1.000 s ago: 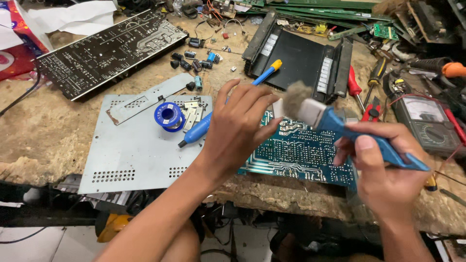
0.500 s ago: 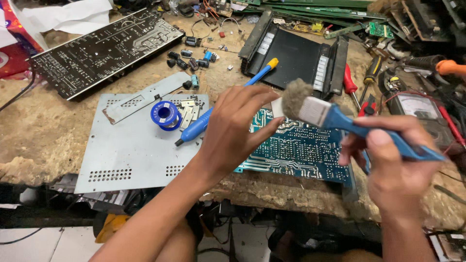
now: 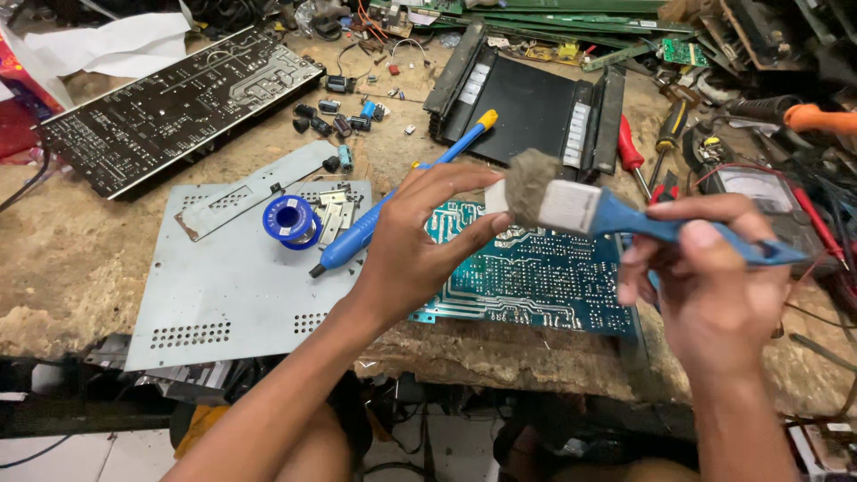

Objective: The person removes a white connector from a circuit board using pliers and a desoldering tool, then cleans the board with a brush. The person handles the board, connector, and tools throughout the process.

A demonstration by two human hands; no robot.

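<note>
Right hand [image 3: 714, 286] grips the blue paintbrush [image 3: 616, 214] by its handle, bristles raised above the green circuit board [image 3: 536, 281]; left hand [image 3: 420, 241], fingers loosely spread and holding nothing, touches the bristle tip, seemingly to clean it. The board lies at the desk [image 3: 71, 259] front edge, with the grey metal plate [image 3: 232, 286] to its left

Pale dial face of meter [image 3: 754, 183] at right, red package [image 3: 18, 85] far left

A worn wooden workbench [image 3: 62, 268] carries a grey metal panel [image 3: 223, 286], circuit boards [image 3: 536, 281], screwdrivers [image 3: 629, 152] and loose capacitors [image 3: 344, 116].
</note>
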